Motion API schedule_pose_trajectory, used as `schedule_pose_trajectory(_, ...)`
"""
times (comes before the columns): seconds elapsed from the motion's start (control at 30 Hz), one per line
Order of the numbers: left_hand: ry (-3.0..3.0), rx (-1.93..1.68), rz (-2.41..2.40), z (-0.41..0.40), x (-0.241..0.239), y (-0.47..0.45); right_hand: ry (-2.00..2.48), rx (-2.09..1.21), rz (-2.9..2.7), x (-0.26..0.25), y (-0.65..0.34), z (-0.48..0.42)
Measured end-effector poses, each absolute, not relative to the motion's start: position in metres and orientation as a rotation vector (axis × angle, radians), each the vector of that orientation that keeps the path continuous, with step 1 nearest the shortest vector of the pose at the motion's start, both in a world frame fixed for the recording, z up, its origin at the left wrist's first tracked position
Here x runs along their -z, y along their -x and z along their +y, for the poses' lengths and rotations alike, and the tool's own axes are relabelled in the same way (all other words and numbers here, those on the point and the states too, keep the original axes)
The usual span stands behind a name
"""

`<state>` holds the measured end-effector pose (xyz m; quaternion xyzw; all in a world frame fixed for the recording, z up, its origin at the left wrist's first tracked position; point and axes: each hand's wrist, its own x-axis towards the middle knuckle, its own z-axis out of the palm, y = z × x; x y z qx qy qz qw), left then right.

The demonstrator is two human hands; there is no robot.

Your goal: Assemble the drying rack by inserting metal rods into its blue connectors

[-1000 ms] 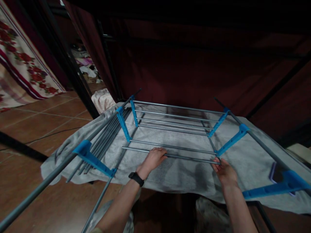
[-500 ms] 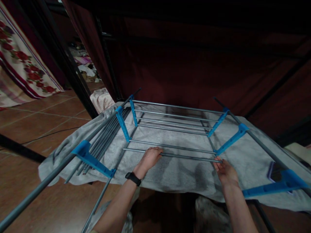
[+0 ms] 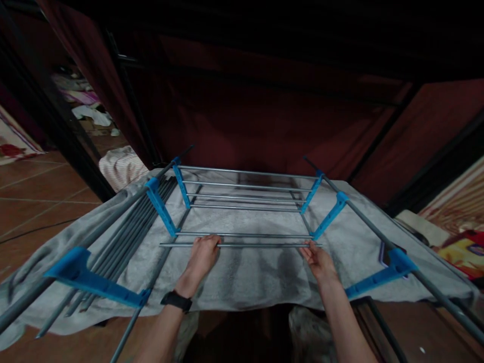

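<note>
A loose grey metal rod [image 3: 260, 245] lies crosswise in front of me, held at both sides. My left hand [image 3: 204, 252] is closed over it left of its middle, with a dark watch on the wrist. Near the rod's right end, the fingers of my right hand [image 3: 316, 257] pinch it. Just beyond runs a parallel crossbar [image 3: 245, 235], fitted between a left blue bracket [image 3: 162, 207] and a right blue bracket [image 3: 330, 217]. Further back, more bars span another bracket pair. A nearer left blue bracket [image 3: 98, 280] and right blue bracket [image 3: 381, 277] have no bar between them.
Several loose rods [image 3: 124, 237] lie bundled at the left on the grey blanket [image 3: 249, 282]. A phone-like flat object [image 3: 384, 254] rests near the right side tube. Dark red curtains [image 3: 264, 121] hang behind, and a black post [image 3: 60, 121] stands at left.
My view has swung right, so the frame and both hands appear further left. Both hands still hold the rod, which now lies more level and nearly parallel to the crossbar.
</note>
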<state>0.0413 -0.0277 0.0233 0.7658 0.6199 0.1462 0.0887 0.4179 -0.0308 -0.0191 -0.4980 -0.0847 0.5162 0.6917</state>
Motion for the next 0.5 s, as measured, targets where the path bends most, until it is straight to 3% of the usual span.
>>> schedule_pose_trajectory(0.3,-1.814,-0.562,2.626,-0.041,-0.029,-0.008,1.067,-1.019,-0.182,0.006,-0.419,-0.036)
schedule_pose_trajectory(0.5,-1.54,-0.899,2.583,-0.036,-0.028,0.014,1.085,-1.015,-0.164,0.006,-0.425,-0.037)
